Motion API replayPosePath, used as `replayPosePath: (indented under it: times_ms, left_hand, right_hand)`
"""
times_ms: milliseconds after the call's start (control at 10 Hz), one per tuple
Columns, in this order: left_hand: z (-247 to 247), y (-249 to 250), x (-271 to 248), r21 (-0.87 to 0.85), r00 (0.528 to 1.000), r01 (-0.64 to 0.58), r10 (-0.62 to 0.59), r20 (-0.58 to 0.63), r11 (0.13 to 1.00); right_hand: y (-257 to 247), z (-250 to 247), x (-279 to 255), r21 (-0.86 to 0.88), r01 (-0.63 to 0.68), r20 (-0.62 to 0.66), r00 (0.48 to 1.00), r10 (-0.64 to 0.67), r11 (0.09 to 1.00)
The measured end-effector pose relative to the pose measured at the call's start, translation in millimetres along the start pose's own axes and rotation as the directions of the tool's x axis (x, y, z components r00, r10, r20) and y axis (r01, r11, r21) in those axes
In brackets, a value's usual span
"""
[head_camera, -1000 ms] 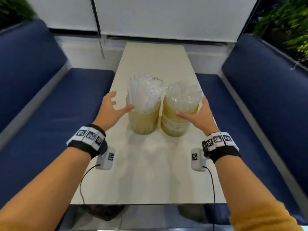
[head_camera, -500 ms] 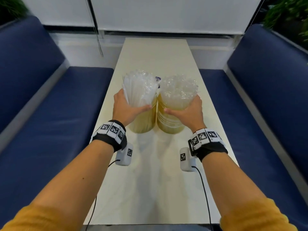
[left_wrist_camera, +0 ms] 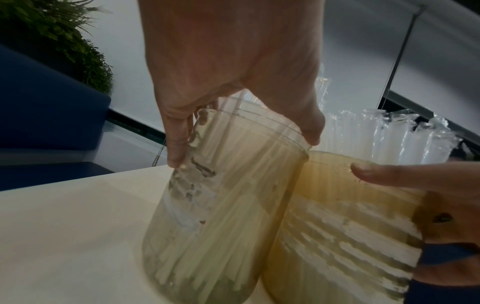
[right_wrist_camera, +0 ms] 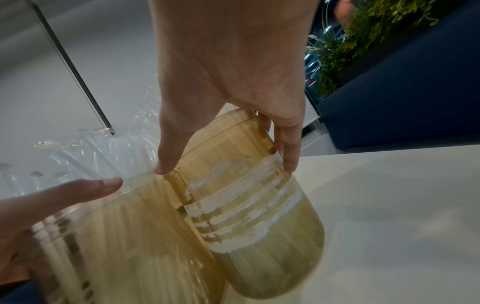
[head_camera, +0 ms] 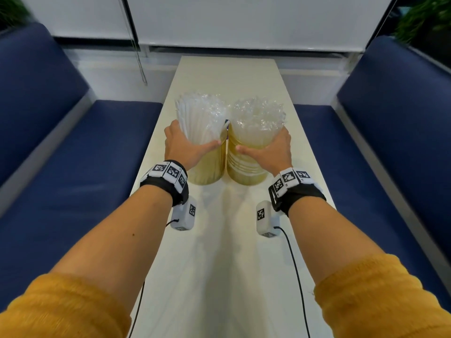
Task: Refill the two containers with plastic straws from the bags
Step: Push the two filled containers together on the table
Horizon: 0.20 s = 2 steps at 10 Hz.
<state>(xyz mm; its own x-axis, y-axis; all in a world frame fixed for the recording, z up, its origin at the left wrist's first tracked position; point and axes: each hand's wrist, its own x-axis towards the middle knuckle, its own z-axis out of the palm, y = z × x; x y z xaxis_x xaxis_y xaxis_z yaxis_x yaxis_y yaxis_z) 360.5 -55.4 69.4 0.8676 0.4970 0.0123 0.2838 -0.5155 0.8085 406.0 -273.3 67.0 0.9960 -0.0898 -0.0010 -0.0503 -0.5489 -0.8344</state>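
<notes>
Two amber see-through containers stand side by side and touch at mid-table, the left container (head_camera: 207,168) (left_wrist_camera: 221,205) (right_wrist_camera: 124,236) and the right container (head_camera: 246,170) (left_wrist_camera: 337,216) (right_wrist_camera: 259,201). Each is packed with wrapped clear plastic straws (head_camera: 200,115) (head_camera: 258,115) (left_wrist_camera: 389,139) that stick up above the rim. My left hand (head_camera: 186,145) (left_wrist_camera: 221,86) grips the left container near its rim, thumb in front. On the other side, my right hand (head_camera: 272,150) (right_wrist_camera: 228,86) grips the right container the same way. No bags are in view.
The long cream table (head_camera: 227,252) runs away from me to a white wall with blinds. Blue bench seats (head_camera: 73,179) (head_camera: 366,167) flank it on both sides. Green plants (right_wrist_camera: 363,41) stand behind the bench backs. Cables hang from my wrist cameras.
Both hands went from open beside the containers to gripping them. The containers, apart a second ago, have been slid together and now touch.
</notes>
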Motion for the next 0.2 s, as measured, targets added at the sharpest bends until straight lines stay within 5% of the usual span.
replayPosePath:
  times_ms: [200]
  left_hand:
    - [-21, 2, -13, -0.038, 0.997, -0.017, 0.02, 0.08, 0.999]
  right_hand:
    - [-9, -20, -21, 0.03, -0.045, 0.073, 0.996, 0.043, 0.999]
